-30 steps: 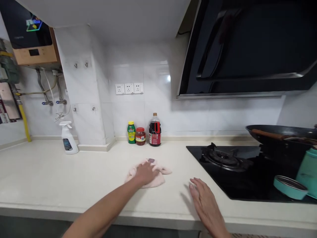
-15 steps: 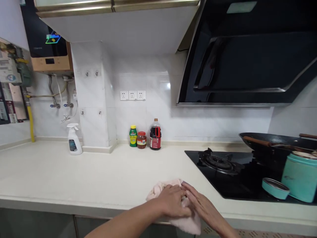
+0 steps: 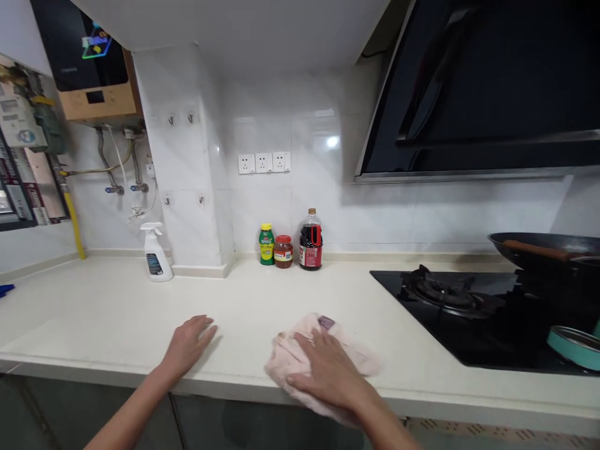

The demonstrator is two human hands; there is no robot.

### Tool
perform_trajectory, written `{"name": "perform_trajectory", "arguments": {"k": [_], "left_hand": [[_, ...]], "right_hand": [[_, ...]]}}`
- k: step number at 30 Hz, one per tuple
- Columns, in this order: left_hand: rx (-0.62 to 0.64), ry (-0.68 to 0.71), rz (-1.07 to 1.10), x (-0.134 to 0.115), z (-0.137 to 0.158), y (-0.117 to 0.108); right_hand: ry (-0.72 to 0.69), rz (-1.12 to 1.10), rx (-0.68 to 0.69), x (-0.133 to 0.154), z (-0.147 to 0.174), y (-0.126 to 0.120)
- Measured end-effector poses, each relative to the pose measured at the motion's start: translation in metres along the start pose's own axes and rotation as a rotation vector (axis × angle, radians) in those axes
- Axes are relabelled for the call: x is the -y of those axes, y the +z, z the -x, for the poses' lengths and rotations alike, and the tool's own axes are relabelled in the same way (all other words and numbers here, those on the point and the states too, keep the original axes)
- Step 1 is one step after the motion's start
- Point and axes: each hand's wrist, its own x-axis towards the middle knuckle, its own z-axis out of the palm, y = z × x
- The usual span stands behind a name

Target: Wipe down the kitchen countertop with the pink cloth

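A pale pink cloth (image 3: 285,365) lies spread on the white countertop (image 3: 117,325), its lower edge hanging over the front. My right hand (image 3: 328,369) rests flat on top of it, palm down, thumb and fingers apart. To the left, my left hand (image 3: 188,342) is at the counter near its front edge, holding nothing. Its fingers are stretched out with the thumb apart; whether it touches the surface I cannot tell.
A white spray bottle (image 3: 156,253) stands at the back left. Against the wall are a green bottle (image 3: 266,245), a red-lidded jar (image 3: 283,252) and a dark sauce bottle (image 3: 310,244). On the right are a black gas stove (image 3: 450,325), a wok (image 3: 539,247) and a teal container (image 3: 576,347).
My hands were together on the bunched cloth. The left has let go and moved left, while the right has flattened out on the now spread cloth. The camera view has shifted.
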Motion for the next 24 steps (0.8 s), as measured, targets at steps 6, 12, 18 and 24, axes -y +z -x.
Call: {"name": "perform_trajectory", "arguments": {"k": [6,12,18,24], "left_hand": [[-0.027,-0.262,0.254,0.035,-0.006,-0.001],[0.138,-0.196,0.248,0.04,-0.015,-0.002],[0.137,-0.156,0.114,0.034,-0.012,-0.005],[0.13,-0.074,0.023,0.042,-0.015,0.004]], "right_hand": [[-0.397,-0.081,0.075,0.121,-0.066,0.03],[-0.512,0.077,-0.121,0.17,-0.075,0.053],[-0.428,0.114,-0.213,0.097,-0.026,0.044],[-0.165,0.204,-0.314,-0.023,0.053,0.016]]}}
